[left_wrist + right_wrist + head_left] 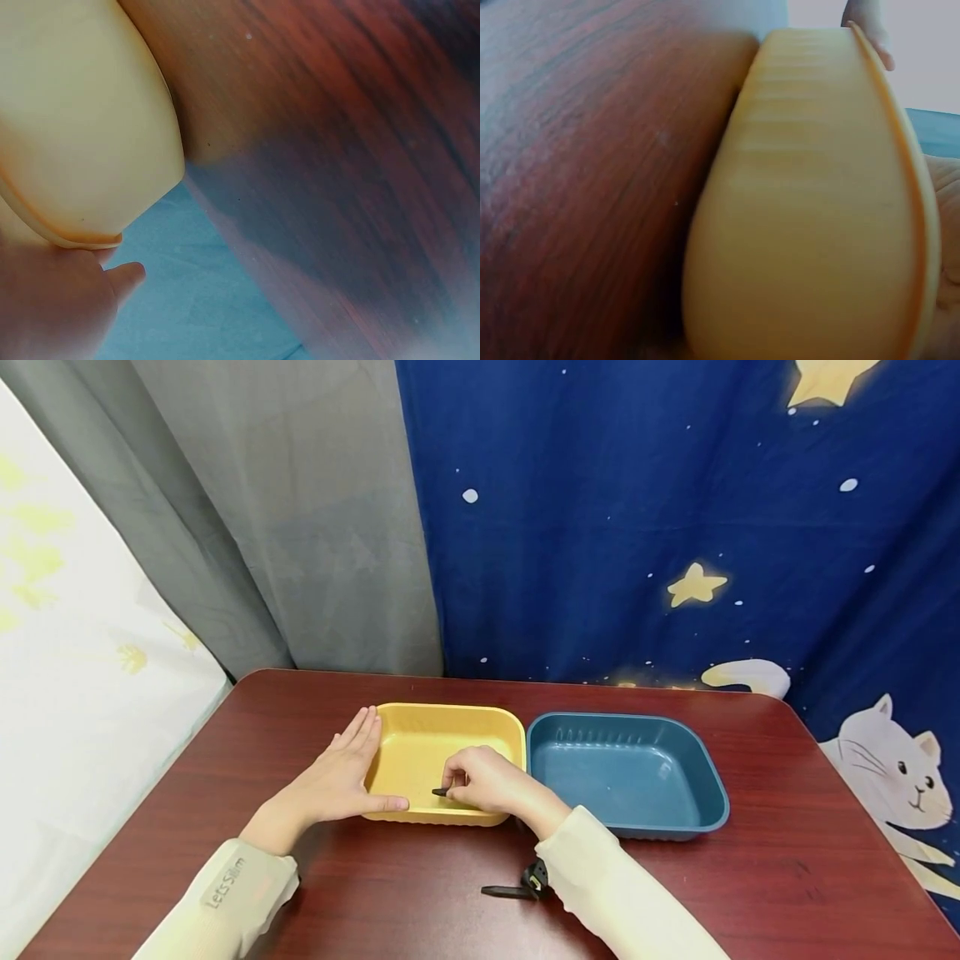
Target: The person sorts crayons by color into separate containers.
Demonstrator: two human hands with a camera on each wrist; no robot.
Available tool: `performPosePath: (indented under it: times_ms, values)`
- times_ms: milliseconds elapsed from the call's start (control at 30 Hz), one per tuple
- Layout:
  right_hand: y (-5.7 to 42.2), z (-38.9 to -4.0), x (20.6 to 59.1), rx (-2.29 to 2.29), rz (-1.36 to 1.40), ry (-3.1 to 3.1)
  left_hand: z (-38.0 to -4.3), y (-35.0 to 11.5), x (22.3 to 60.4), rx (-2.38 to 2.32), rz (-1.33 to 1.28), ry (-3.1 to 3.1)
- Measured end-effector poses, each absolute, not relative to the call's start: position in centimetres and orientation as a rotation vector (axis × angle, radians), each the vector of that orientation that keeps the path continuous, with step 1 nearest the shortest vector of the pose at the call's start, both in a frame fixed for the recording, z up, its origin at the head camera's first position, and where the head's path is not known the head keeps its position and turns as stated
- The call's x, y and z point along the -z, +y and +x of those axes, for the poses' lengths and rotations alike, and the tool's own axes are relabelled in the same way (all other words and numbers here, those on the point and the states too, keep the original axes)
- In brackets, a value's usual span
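Note:
A yellow plastic basin (390, 752) sits on the table. My left hand (337, 777) rests on its left end in the head view, fingers stretched along the rim and thumb lying over the near edge. In the left wrist view, part of that hand (52, 300) is at the basin's rim (97, 241). My right hand (487, 781) reaches over the basin's near right side and pinches a small slim black piece (440, 792); its kind cannot be told, as the fingers cover most of it. The right wrist view shows the basin's ribbed outer wall (802, 195).
A blue basin (611, 777) stands directly right of the yellow one. Near the right cuff is a black device (535, 878) with a slim black strip (504, 892) pointing left. Curtains (637, 527) hang behind the reddish-brown table (390, 893).

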State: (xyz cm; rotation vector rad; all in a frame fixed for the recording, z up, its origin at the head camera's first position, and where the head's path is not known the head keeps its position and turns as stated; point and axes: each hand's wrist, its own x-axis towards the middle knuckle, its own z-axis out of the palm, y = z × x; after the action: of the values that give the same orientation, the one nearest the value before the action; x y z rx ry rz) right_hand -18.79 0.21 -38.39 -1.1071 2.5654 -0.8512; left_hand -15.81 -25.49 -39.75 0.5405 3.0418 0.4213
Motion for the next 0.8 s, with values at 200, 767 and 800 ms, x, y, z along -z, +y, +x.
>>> performPosePath:
  times_ms: [200,767,800]
  values:
    - [-0.38,-19.13,39.06,0.811,-1.082,2.54,-15.88,-25.54,39.69,-0.433,0.539,3.041]
    - [-0.61,-19.18,39.2,0.684,-0.957,2.553,-15.89,-25.54,39.65,-0.448,0.543,3.035]
    - [-0.55,-19.13,39.1,0.685,-0.965,2.558,-15.89,-25.55,39.69,-0.448,0.542,3.034]
